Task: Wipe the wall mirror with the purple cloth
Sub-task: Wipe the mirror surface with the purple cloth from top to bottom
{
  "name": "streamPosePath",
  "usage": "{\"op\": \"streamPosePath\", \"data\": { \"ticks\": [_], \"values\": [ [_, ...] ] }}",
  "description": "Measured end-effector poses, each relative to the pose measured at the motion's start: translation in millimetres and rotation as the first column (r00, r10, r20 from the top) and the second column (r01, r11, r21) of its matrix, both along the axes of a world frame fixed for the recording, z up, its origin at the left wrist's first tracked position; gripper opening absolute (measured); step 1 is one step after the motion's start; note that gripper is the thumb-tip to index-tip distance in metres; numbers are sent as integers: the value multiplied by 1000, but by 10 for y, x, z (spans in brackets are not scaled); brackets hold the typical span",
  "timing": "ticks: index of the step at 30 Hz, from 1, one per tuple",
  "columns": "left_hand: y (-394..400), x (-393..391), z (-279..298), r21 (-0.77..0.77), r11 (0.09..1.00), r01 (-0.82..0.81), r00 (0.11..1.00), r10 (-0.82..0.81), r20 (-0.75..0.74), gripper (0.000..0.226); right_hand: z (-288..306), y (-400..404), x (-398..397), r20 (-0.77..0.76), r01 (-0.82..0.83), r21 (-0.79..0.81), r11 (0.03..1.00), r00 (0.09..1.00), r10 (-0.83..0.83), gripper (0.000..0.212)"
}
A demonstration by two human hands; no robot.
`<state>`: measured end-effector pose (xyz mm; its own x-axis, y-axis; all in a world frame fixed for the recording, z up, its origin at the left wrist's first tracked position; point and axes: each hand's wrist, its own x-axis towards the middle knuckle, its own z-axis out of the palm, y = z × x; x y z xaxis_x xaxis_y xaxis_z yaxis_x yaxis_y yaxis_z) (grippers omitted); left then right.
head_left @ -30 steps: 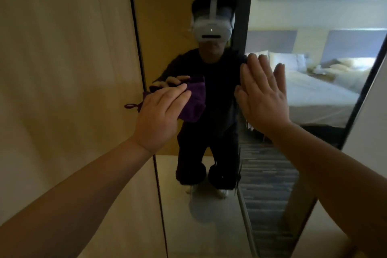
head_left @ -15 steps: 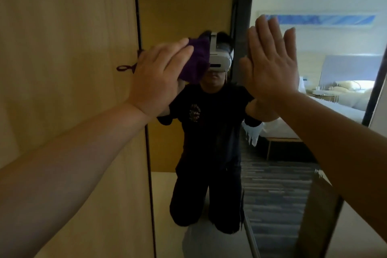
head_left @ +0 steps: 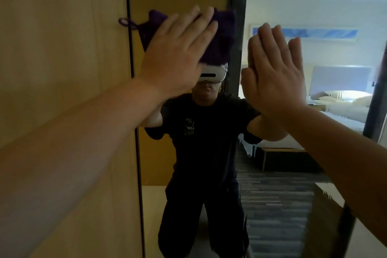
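A tall wall mirror (head_left: 272, 195) with a thin dark frame fills the middle and right of the head view. My left hand (head_left: 178, 54) presses the purple cloth (head_left: 222, 42) flat against the glass near the mirror's upper left, fingers spread over it. A small loop of the purple cloth sticks out to the left past the frame. My right hand (head_left: 274, 73) rests flat on the glass to the right of the cloth, fingers together and holding nothing. The mirror reflects a kneeling person in dark clothes with a headset.
A light wooden panel (head_left: 62, 69) stands to the left of the mirror's frame edge (head_left: 134, 111). The glass reflects a bedroom with beds, a blue picture and a striped carpet. A pale wall (head_left: 372, 236) borders the mirror at the lower right.
My left hand has slid the purple cloth upward over the glass. My right hand has risen with it, still flat on the mirror. The view has tilted up.
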<state>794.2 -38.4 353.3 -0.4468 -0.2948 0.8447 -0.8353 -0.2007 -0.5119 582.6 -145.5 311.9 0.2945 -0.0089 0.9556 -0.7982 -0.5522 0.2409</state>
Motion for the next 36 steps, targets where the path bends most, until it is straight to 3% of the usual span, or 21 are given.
{"op": "streamPosePath", "data": {
  "ticks": [6,10,13,15,18,21,23,26,27,29,32,36],
  "values": [
    [121,63,-1591,102,989,105,992,-111,53,60,17,27,3,-8,31,14,999,999,-31,61],
    [251,145,-2793,256,966,32,997,-49,60,76,27,56,-43,-10,12,29,1000,1000,-11,58],
    [290,172,-3114,305,952,4,998,-21,53,69,16,89,-103,-18,-40,65,997,999,41,57],
    [311,164,-3063,320,947,44,998,-54,23,58,-21,126,-181,19,-84,85,993,996,83,56],
    [351,28,-2703,266,920,287,953,-247,-175,44,-134,116,-437,86,-24,122,992,996,14,60],
    [344,-228,-1904,110,884,454,869,-411,-276,64,-219,1,-704,53,55,215,975,996,-68,62],
    [298,-362,-1147,-20,894,448,862,-438,-255,64,-238,-72,-776,3,113,235,965,993,-117,62],
    [236,-578,6,-202,917,344,899,-384,-210,47,-243,-129,-793,-24,120,225,967,993,-117,62],
    [227,-653,309,-230,927,295,920,-341,-193,45,-247,-144,-800,-27,109,215,970,994,-106,62],
    [129,-764,681,-134,974,182,956,-207,-208,49,-263,-192,-820,-22,88,186,979,996,-86,62],
    [-148,-783,651,83,996,35,980,-18,-199,57,-289,-272,-807,6,63,130,990,998,-64,61],
    [-342,-818,-124,120,993,17,1000,-16,-16,63,-340,-322,-793,41,14,73,997,999,-17,58]
  ]
}}
